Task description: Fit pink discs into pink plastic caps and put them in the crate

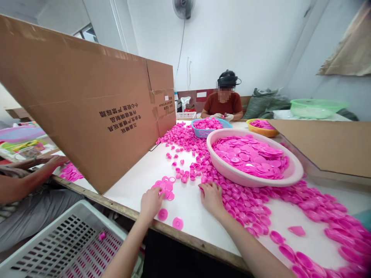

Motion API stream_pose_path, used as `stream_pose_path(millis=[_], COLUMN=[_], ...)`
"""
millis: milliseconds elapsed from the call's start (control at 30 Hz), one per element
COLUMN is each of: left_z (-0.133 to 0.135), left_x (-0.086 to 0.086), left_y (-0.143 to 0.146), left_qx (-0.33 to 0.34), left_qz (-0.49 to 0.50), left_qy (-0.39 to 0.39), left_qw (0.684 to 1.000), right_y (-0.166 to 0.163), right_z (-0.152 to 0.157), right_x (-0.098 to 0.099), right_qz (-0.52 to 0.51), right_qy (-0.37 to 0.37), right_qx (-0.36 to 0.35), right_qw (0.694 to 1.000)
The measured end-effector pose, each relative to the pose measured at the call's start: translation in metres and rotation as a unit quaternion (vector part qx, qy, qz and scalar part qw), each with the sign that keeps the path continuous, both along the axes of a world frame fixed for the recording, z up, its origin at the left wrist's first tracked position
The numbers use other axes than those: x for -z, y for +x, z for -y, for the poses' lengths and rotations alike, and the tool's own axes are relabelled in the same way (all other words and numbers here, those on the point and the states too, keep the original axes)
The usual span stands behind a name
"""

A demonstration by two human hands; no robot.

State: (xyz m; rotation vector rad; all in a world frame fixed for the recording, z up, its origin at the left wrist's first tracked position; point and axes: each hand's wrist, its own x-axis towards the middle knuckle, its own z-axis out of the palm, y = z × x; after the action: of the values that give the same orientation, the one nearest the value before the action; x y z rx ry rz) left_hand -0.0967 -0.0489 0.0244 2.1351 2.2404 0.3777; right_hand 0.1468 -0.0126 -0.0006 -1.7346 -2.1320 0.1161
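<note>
The left hand (150, 202), fingers narrowed, touched a small cluster of flat pink plastic discs (165, 189) on the white table (130, 197), any grip unclear, while the open right hand (212, 199) lay against the heap of pink caps (240, 206) at lower centre.

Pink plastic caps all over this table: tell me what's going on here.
A person's left hand touches a small group of pink discs, while the right hand touches the edge of a large spread of pink caps. More lie in a pale pink basin. Across the table, a co-worker works with gloved hands behind a blue basket.
</note>
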Motion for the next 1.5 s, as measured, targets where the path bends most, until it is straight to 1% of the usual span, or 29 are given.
stream_pose_path(millis=[33, 100, 167, 233, 333, 433, 500, 600, 667, 733, 833, 1000, 1133, 1200, 1300, 1367, 1433, 1500], left_z=[-0.007, -0.014, -0.015, -0.014, -0.011, -0.010, -0.010, -0.011, -0.012, -0.013, -0.014, -0.015, -0.016, -0.017, -0.016, -0.015, -0.014, -0.012], left_x=[0.005, 0.015, 0.024, 0.028, 0.028, 0.027, 0.026, 0.026, 0.025, 0.026, 0.027, 0.030, 0.031, 0.030, 0.029, 0.028, 0.026, 0.024], left_y=[0.013, 0.029, 0.035, 0.035, 0.035, 0.035, 0.036, 0.035, 0.034, 0.034, 0.034, 0.033, 0.033, 0.034, 0.035, 0.034, 0.034, 0.036], left_qx=[-0.018, -0.048, -0.051, -0.040, -0.039, -0.047, -0.044, -0.018, 0.001, 0.009, 0.017, 0.021, 0.031, 0.039, 0.050, 0.051, 0.046, 0.037], left_qz=[-0.014, -0.029, -0.023, -0.007, 0.025, 0.072, 0.105, 0.156, 0.181, 0.194, 0.207, 0.219, 0.229, 0.236, 0.249, 0.257, 0.273, 0.314], left_qy=[-0.015, -0.028, -0.023, -0.014, -0.011, 0.007, 0.029, 0.038, 0.034, 0.034, 0.042, 0.059, 0.063, 0.062, 0.070, 0.085, 0.100, 0.108], left_qw=[1.000, 0.998, 0.998, 0.999, 0.999, 0.996, 0.993, 0.987, 0.983, 0.980, 0.977, 0.974, 0.971, 0.969, 0.965, 0.961, 0.956, 0.943], right_y=[0.000, 0.001, 0.002, 0.002, 0.003, 0.002, 0.001, 0.002, 0.002, 0.002, 0.002, 0.003, 0.006, 0.007, 0.003, -0.003, -0.007, -0.010], right_z=[0.001, 0.002, 0.001, -0.001, -0.002, -0.002, -0.002, -0.003, -0.005, -0.005, -0.006, -0.004, -0.002, -0.002, 0.001, 0.006, 0.010, 0.012], right_x=[0.000, 0.002, 0.003, 0.002, -0.001, -0.003, -0.001, 0.002, 0.004, 0.005, 0.006, 0.010, 0.007, 0.003, 0.001, 0.003, 0.005, 0.005], right_qz=[0.000, 0.001, 0.004, 0.007, 0.006, 0.013, 0.029, 0.047, 0.042, 0.033, 0.023, 0.016, 0.036, 0.007, -0.090, -0.143, -0.163, -0.173], right_qy=[0.001, 0.001, -0.001, 0.000, 0.020, 0.036, 0.024, 0.003, 0.009, 0.012, -0.006, -0.019, -0.016, -0.006, 0.004, -0.022, -0.060, -0.082], right_qx=[0.001, 0.001, 0.000, -0.005, -0.017, 0.008, 0.023, 0.017, 0.007, -0.015, -0.049, -0.034, -0.019, -0.024, -0.061, -0.090, -0.111, -0.117], right_qw=[1.000, 1.000, 1.000, 1.000, 1.000, 0.999, 0.999, 0.999, 0.999, 0.999, 0.998, 0.999, 0.999, 1.000, 0.994, 0.985, 0.978, 0.975])
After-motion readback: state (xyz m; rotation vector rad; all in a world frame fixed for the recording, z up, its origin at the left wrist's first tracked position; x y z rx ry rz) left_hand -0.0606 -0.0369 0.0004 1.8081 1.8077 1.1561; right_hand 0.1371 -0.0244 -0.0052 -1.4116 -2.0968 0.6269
